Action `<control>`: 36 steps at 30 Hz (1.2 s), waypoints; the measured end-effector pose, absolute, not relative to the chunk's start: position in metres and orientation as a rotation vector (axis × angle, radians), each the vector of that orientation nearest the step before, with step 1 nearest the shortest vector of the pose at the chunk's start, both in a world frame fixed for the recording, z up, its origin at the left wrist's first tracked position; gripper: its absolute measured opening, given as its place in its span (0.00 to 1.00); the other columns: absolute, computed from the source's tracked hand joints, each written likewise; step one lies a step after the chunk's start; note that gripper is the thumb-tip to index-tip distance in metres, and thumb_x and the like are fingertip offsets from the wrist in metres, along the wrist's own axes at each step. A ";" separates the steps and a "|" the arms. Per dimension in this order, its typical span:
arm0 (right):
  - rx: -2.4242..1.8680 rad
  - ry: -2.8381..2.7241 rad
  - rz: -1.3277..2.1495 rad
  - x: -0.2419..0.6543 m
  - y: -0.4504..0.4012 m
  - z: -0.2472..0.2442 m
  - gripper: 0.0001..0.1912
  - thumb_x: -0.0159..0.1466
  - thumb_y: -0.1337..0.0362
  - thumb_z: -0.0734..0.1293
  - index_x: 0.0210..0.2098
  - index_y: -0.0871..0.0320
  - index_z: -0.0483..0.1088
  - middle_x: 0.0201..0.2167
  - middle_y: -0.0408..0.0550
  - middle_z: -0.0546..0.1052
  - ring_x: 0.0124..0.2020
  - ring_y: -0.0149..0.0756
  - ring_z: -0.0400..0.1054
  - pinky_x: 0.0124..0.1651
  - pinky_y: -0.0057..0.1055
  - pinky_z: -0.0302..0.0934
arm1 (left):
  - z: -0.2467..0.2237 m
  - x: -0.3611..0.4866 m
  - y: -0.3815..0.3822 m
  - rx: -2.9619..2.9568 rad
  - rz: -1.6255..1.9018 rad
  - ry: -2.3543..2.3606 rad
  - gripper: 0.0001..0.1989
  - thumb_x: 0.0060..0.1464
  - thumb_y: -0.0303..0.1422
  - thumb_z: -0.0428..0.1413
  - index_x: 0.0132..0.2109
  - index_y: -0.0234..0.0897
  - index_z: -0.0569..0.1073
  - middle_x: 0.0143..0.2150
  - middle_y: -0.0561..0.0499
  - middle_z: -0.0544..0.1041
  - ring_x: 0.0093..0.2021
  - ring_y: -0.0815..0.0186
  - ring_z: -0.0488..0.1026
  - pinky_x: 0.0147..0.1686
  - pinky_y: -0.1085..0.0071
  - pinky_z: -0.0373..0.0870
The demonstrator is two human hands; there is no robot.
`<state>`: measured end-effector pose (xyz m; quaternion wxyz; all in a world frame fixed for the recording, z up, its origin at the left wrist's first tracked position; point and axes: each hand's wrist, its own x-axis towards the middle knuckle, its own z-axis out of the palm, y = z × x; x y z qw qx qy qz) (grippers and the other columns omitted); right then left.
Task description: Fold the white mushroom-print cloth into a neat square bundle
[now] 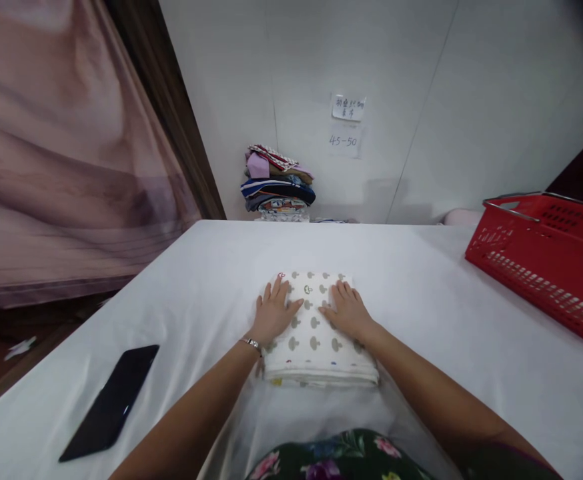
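A white cloth (pixel 315 333) with grey mushroom-like prints lies folded into a thick rectangle in front of me, its layered edge facing my body. My left hand (pixel 274 311) rests flat on its left side, fingers spread. On the right side, my right hand (pixel 347 311) lies palm down with the thumb pointing inward. Neither hand grips the fabric; both only touch its top.
A black phone (pixel 111 402) lies on the white-covered table (pixel 196 287) at the left. At the right stands a red basket (pixel 546 260). Folded fabrics (pixel 279 183) are piled beyond the far edge, by the wall. A pink curtain (pixel 71 147) hangs at the left.
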<state>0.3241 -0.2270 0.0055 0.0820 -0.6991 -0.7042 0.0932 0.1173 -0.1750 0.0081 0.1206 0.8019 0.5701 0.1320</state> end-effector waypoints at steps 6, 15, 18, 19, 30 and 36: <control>-2.084 -2.058 0.233 0.326 -0.197 0.011 0.44 0.62 0.40 0.48 0.64 0.68 0.45 0.67 0.59 0.41 0.67 0.48 0.30 0.64 0.44 0.28 | 0.015 0.135 -0.145 2.474 0.422 1.680 0.36 0.56 0.53 0.38 0.63 0.33 0.54 0.68 0.41 0.45 0.67 0.52 0.38 0.61 0.48 0.38; -2.077 -2.048 0.162 0.334 -0.195 -0.014 0.44 0.62 0.40 0.47 0.64 0.70 0.45 0.66 0.60 0.43 0.66 0.47 0.31 0.64 0.44 0.28 | -0.002 0.135 -0.139 2.365 0.291 1.595 0.39 0.55 0.56 0.36 0.65 0.33 0.49 0.68 0.41 0.43 0.67 0.52 0.39 0.61 0.51 0.42; -2.102 -2.053 0.220 0.334 -0.193 -0.012 0.44 0.62 0.40 0.47 0.64 0.70 0.45 0.66 0.60 0.43 0.66 0.47 0.31 0.64 0.44 0.29 | 0.000 0.135 -0.140 2.352 0.282 1.590 0.39 0.55 0.56 0.36 0.65 0.34 0.49 0.68 0.42 0.42 0.67 0.52 0.39 0.61 0.50 0.42; -2.110 -2.052 0.240 0.335 -0.193 -0.012 0.44 0.62 0.40 0.47 0.64 0.70 0.45 0.66 0.60 0.43 0.66 0.48 0.31 0.64 0.44 0.30 | 0.000 0.135 -0.140 2.354 0.286 1.591 0.39 0.55 0.56 0.36 0.65 0.34 0.49 0.68 0.42 0.42 0.67 0.52 0.39 0.61 0.50 0.42; -2.127 -2.029 0.357 0.339 -0.208 0.012 0.42 0.62 0.41 0.48 0.64 0.68 0.44 0.66 0.60 0.42 0.66 0.49 0.31 0.63 0.47 0.32 | 0.019 0.132 -0.145 2.242 0.293 1.553 0.37 0.55 0.55 0.37 0.65 0.38 0.48 0.69 0.45 0.39 0.67 0.54 0.35 0.62 0.50 0.40; -1.937 -2.172 0.254 0.336 -0.292 0.004 0.41 0.62 0.41 0.49 0.65 0.62 0.44 0.67 0.55 0.42 0.67 0.45 0.30 0.64 0.46 0.31 | 0.018 0.105 -0.214 2.586 0.349 1.316 0.34 0.56 0.53 0.42 0.64 0.39 0.52 0.68 0.46 0.44 0.67 0.56 0.37 0.63 0.53 0.35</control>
